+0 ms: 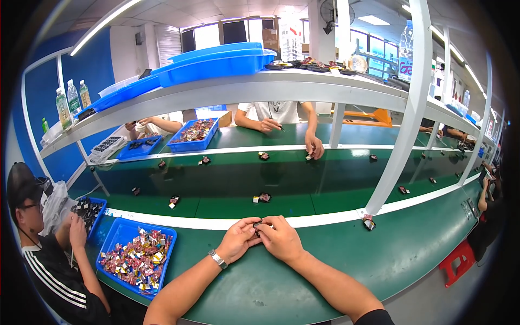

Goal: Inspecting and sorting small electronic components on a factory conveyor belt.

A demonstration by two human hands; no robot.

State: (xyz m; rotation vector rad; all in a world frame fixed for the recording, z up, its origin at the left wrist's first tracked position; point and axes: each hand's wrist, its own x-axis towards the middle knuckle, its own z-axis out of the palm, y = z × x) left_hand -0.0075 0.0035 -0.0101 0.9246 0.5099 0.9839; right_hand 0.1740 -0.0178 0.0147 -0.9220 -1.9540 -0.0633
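Observation:
My left hand [238, 239] and my right hand [280, 237] meet at the near edge of the green conveyor belt [227, 184], just below its white border strip. Both pinch one small dark part [259, 223] between their fingertips. A metal watch sits on my left wrist. A blue tray [111, 250] full of small shiny parts lies on the green bench to my left, within reach of my left arm. Several more small dark parts ride the belt, the nearest [262, 198] straight ahead of my hands.
A person in a black striped top [59, 271] works at my left beside a second blue tray [101, 208]. Across the belt other people handle parts. A white shelf post [401, 124] rises at my right, with a small part [369, 222] at its foot. Blue bins sit on the overhead shelf.

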